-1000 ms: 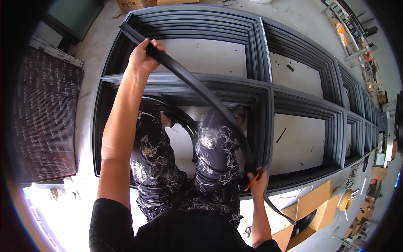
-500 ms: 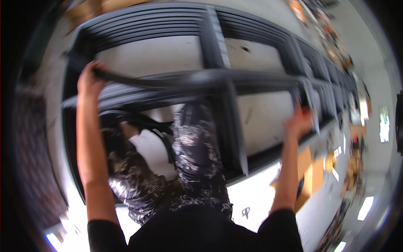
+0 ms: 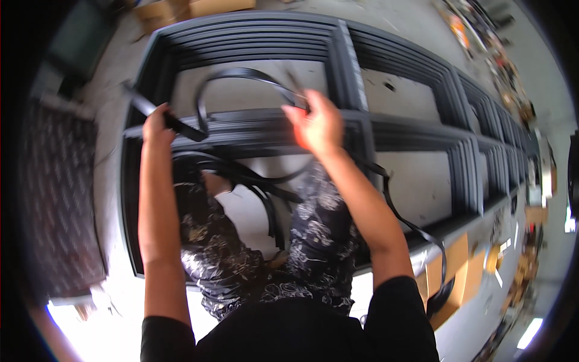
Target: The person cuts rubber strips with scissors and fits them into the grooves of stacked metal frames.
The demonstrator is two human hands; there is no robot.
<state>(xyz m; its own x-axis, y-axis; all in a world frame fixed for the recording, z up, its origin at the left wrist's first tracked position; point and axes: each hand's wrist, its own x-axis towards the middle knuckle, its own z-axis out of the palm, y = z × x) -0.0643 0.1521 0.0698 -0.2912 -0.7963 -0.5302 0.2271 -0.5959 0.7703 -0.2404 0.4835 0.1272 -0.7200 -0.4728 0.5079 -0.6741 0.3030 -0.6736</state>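
Observation:
My left hand (image 3: 158, 125) is closed around a flat black strip (image 3: 190, 130), whose free end sticks out beyond the fingers. From there the strip bends up in a loop towards my right hand (image 3: 316, 123). That hand is closed on a red-handled tool, with a thin, blurred tip (image 3: 294, 77) pointing up and away; its exact kind is unclear. Below both hands lies a stack of dark grey metal frames (image 3: 253, 125). My legs stand within one of its openings, and more black strips (image 3: 265, 208) curl around them.
A length of black strip (image 3: 416, 228) crosses the frames on the right to an open cardboard box (image 3: 461, 268). Cardboard boxes (image 3: 205, 7) stand behind the stack. A dark, textured panel (image 3: 57, 193) lies at the left. Assorted goods line the far right.
My right hand has swung left from the right-hand frame opening to near the middle, by the strip. My left hand still grips the strip, which now forms a raised loop. The view has shifted.

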